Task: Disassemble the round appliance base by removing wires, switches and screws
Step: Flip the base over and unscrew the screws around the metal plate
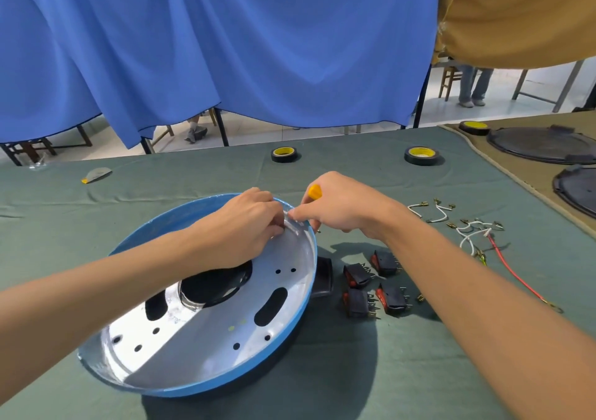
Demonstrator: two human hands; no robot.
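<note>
Round base [206, 342]: left hand [248, 223] grips far rim, right hand [342, 208] holds screwdriver [315, 191] there.

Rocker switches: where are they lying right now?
Head view: the four black-and-red rocker switches lie clustered on the green cloth just right of the blue appliance base, left of the loose wires.

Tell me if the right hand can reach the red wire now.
Probably yes: the red wire lies uncovered just right of that forearm. But the right hand grips a yellow-handled tool at the rim of the base, so it isn't free.
</note>
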